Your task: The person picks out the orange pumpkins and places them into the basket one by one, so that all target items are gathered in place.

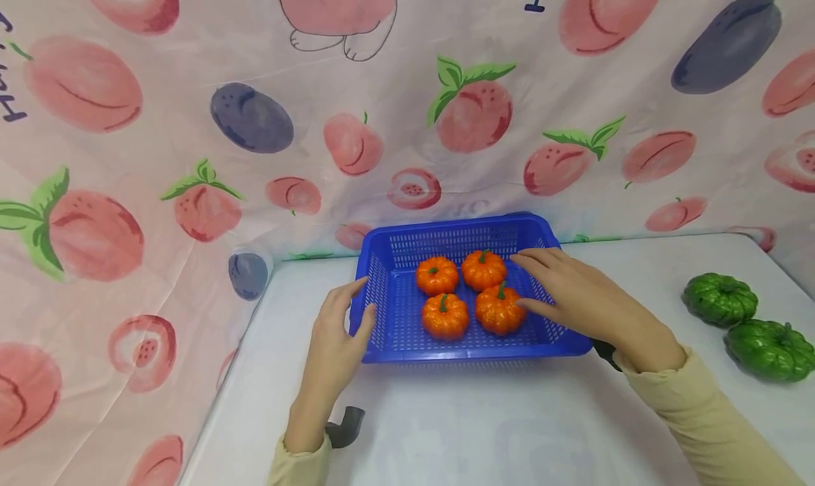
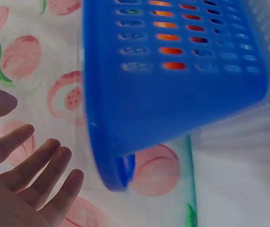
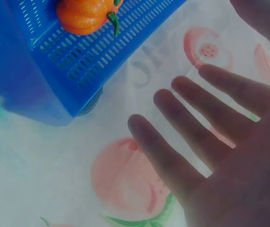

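Observation:
A blue plastic basket [image 1: 414, 356] with slotted walls holds several small orange pumpkins [image 1: 445, 317] with green stems. At its left end is my left hand [image 1: 337, 341], thumb and fingers spread apart. The left wrist view shows that hand [image 2: 26, 179] with a gap between its fingertips and the basket wall [image 2: 173, 104]. My right hand [image 1: 588, 295] is over the right end, fingers extended and nothing held. In the right wrist view its long straight fingers [image 3: 168, 151] are apart from the basket [image 3: 59, 94], where one pumpkin [image 3: 80, 16] shows.
Two green pumpkins [image 1: 721, 299] sit side by side on the white table [image 1: 509, 436], to the right of the basket. A fruit-print cloth [image 1: 382, 83] hangs right behind the table and along its left side. A dark curved piece [image 1: 347, 427] sticks out beside my left wrist.

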A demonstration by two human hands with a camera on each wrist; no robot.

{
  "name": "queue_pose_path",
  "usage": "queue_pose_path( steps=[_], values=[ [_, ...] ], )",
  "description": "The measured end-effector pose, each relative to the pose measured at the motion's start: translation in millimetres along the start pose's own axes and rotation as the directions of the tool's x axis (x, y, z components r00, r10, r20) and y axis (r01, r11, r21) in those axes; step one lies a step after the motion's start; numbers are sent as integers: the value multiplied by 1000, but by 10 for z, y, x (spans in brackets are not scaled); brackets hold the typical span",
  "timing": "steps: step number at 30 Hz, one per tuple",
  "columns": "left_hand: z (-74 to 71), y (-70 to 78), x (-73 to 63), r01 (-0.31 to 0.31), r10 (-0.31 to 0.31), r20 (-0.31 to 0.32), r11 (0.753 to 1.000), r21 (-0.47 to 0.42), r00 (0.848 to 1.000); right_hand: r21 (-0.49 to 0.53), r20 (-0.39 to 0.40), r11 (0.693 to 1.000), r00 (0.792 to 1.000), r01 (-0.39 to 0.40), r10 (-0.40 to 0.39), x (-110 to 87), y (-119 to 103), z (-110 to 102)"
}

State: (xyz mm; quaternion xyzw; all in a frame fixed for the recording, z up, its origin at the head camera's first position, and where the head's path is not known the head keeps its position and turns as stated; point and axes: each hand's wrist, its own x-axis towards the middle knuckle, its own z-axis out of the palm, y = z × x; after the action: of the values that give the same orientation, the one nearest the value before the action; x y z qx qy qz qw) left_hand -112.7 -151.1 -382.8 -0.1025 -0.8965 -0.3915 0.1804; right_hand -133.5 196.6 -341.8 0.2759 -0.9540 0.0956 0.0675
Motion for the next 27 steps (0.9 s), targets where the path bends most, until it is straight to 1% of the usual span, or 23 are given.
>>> queue_pose_path(
  steps=[5,10,15,19,25,27],
  values=[
    [1,100,39,-28,28,17,999,29,999,2,-49,1000,999,-18,18,-74,20,8],
    [8,177,67,-66,63,38,995,77,997,35,-58,997,996,-71,73,-134,29,19],
    [38,206,86,-109,102,59,985,131,993,68,-62,991,991,-112,116,-193,15,19],
    [78,210,88,-157,148,67,974,165,987,82,-89,990,989,-111,119,-236,9,35],
    [122,210,77,-178,158,105,957,229,982,89,-155,992,983,-84,97,-301,58,120],
    [139,206,73,-194,169,118,950,247,979,88,-167,993,982,-78,92,-325,75,159]
  ],
)
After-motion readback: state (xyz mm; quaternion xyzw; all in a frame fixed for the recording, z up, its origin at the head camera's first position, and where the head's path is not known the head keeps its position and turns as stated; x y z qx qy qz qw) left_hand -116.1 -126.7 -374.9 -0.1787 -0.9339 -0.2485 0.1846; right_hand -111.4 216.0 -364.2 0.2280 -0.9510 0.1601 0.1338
